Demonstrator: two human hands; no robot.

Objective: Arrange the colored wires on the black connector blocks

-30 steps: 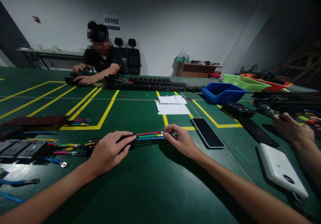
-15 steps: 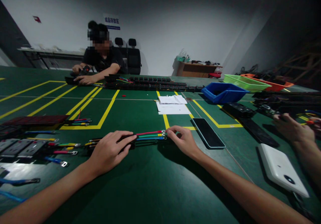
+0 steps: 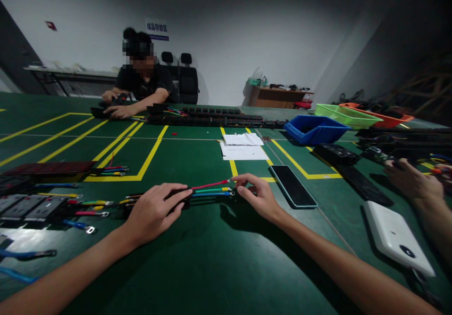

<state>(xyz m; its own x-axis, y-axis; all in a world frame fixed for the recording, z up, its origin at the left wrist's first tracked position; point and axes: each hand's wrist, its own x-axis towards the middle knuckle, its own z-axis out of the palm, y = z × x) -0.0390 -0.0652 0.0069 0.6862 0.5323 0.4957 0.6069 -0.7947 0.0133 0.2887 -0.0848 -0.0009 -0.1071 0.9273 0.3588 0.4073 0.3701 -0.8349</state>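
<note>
My left hand (image 3: 158, 214) lies over a dark part, its fingers wrapped on it, most of the part hidden beneath. From under its fingertips a red wire (image 3: 210, 184), a green wire (image 3: 212, 190) and a blue wire (image 3: 212, 194) run right, ending in ring terminals. At the tip of the red wire is my right hand (image 3: 256, 195), with thumb and index finger bent toward each other and a gap between them. The index fingertip touches or nearly touches the red wire's terminal. The green and blue wires' ends lie just left of my right thumb.
A phone (image 3: 294, 186) and a white device (image 3: 397, 237) lie to the right, near another person's hand (image 3: 415, 183). Wired socket strips (image 3: 38, 209) are at the left. Beyond are paper sheets (image 3: 243, 151), a blue bin (image 3: 316, 130) and a person (image 3: 144, 79) handling a part.
My right index finger has risen slightly and parted from the thumb. The red wire's end has lifted away from the green and blue ones. My left hand stays in place.
</note>
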